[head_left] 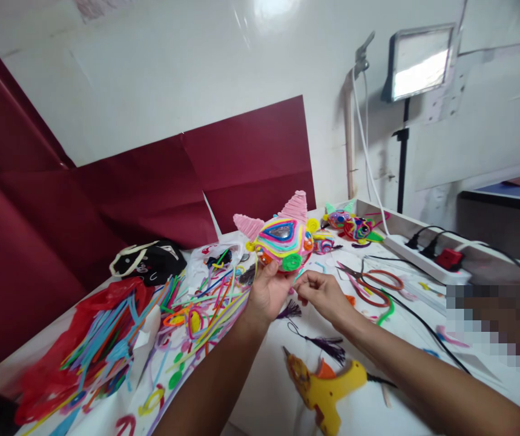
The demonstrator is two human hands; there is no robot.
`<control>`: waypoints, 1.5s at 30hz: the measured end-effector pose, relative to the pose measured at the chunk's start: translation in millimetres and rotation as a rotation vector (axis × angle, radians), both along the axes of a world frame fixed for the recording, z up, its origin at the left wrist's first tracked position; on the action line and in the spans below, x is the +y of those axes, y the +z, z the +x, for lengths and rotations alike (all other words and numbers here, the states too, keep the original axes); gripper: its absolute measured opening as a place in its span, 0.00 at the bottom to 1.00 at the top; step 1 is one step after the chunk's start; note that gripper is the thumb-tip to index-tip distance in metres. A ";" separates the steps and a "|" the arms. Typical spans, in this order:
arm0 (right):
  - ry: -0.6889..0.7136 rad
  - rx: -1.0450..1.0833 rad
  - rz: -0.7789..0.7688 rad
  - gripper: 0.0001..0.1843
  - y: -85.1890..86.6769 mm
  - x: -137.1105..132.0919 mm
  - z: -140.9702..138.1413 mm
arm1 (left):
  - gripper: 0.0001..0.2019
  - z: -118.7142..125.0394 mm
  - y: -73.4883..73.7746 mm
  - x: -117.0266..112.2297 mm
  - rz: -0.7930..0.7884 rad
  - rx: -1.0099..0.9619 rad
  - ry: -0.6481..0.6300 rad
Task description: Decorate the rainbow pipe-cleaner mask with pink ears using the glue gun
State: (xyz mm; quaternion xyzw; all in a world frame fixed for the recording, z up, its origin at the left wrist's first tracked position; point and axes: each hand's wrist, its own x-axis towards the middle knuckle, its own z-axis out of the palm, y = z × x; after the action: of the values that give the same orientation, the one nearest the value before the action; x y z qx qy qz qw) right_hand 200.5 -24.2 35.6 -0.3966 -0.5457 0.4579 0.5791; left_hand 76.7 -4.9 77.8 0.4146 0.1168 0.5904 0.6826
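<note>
My left hand (269, 290) grips a colourful pipe-cleaner animal head (282, 236) from below, lifted above the table. It has two pink pointed ears, striped bands of yellow, pink, blue and white, and a green spiral disc low on its front. Close beside its underside, my right hand (321, 293) has its fingers pinched together; what lies between them is too small to make out. Under my hands a dark purple tassel (325, 346) lies on the table. Nearer to me is a yellow hot glue gun (325, 387), its nozzle pointing up and left.
Loose pipe cleaners (214, 303) and a red plastic bag (87, 339) cover the left side. Orange-handled scissors (378, 284) lie right of my hands. A white power strip (427, 260) with cables runs along the right edge. More pipe-cleaner figures (357, 228) stand behind.
</note>
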 end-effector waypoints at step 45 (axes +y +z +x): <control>0.000 0.049 -0.091 0.06 2.4 -4.4 -4.1 | 0.22 1.4 0.4 -2.9 -0.014 -0.013 -0.016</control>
State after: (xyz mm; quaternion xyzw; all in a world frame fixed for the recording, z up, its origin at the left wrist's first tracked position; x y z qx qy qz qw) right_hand 196.4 -28.6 38.0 -0.4112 -0.5099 0.4919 0.5735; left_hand 78.0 -7.8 78.2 0.4068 0.1131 0.5870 0.6908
